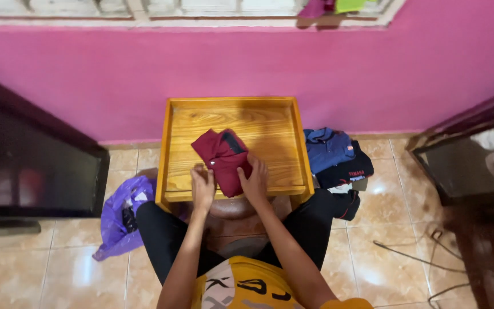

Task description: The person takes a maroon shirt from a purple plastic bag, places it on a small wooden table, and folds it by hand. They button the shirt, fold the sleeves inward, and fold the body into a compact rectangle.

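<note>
Head view: looking down at a seated person who is working over a small wooden tray-top surface set against a pink wall.
Garment: one maroon shirt is lying partly folded on the near half of the surface, dark collar lining showing at its top.
Left hand: its fingers are curling onto the shirt's near-left edge, seemingly pinching the cloth.
Right hand: it is resting flat, fingers spread, pressing down the shirt's near-right side.
Step in hand: judging by the shape, the fold is being tightened and smoothed; the garment looks most of the way folded.
Next move calls for: keeping the right palm down as an anchor while the left brings its edge over evenly, so the bundle is not slipping open.
Count: one shirt on the surface; one pile of dark and blue clothes on the floor to the right; one purple plastic bag on the tiles to the left.
</note>
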